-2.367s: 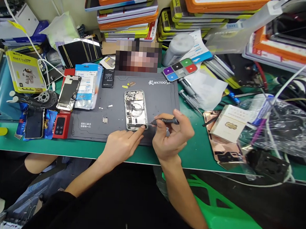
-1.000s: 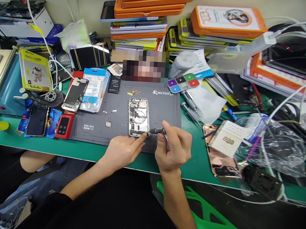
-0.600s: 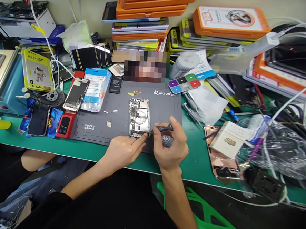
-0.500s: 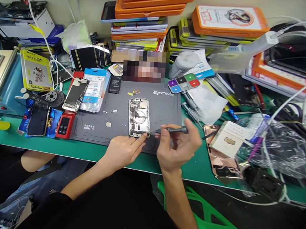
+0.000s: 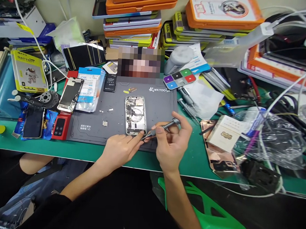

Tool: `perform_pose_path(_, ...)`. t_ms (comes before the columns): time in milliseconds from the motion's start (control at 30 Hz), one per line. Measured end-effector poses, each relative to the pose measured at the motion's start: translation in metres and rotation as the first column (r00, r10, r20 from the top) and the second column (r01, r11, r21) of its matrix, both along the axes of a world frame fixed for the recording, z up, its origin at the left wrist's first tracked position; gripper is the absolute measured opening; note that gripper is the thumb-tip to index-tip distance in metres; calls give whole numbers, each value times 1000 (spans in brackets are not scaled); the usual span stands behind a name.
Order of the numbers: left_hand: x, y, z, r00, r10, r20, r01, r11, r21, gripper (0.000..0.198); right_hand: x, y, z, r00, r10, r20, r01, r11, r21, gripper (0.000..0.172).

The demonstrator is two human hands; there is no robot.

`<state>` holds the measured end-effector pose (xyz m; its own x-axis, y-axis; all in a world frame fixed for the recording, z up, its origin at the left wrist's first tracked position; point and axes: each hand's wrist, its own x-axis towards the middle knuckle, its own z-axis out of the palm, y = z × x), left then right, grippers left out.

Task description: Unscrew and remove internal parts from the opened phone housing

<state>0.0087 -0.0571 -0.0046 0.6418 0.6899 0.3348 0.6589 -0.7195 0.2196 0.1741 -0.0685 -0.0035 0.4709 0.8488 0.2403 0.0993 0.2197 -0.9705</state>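
Observation:
An opened phone body (image 5: 136, 115) with its inner parts showing lies on a dark grey mat (image 5: 91, 107). My left hand (image 5: 121, 147) rests at its lower edge, the index fingertip on the lower right corner, fingers extended and holding nothing I can see. To the right, my right hand (image 5: 170, 145) grips a grey screwdriver (image 5: 165, 127), whose tip points down-left at that same corner, close to my left fingers. Whether the tip touches the phone cannot be made out. A small silver part (image 5: 105, 123) lies left of the phone.
A red device (image 5: 61, 126) and a phone screen (image 5: 71, 94) are left. More screwdrivers (image 5: 187, 104) lie right of the mat, near a white box (image 5: 226, 136). Stacked orange cases (image 5: 141, 5) stand behind. A neighbouring person's knee (image 5: 34, 162) shows at lower left.
The screwdriver has tilted more steeply, and its tip has come down-left toward the phone's lower corner. My right hand has moved closer to my left. The whole view has shifted slightly.

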Motion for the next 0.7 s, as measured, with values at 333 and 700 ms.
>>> perform_pose_path(333,0,0,0,1000,-1,3,1,1000,-10,33,1,0,0,989,15,150,-18,1000,20,45)
perform_pose_path(700,0,1,1,1000,-7,15,7,1000,-4,34,2,1,1,970,-30,243,23,999,31,45)
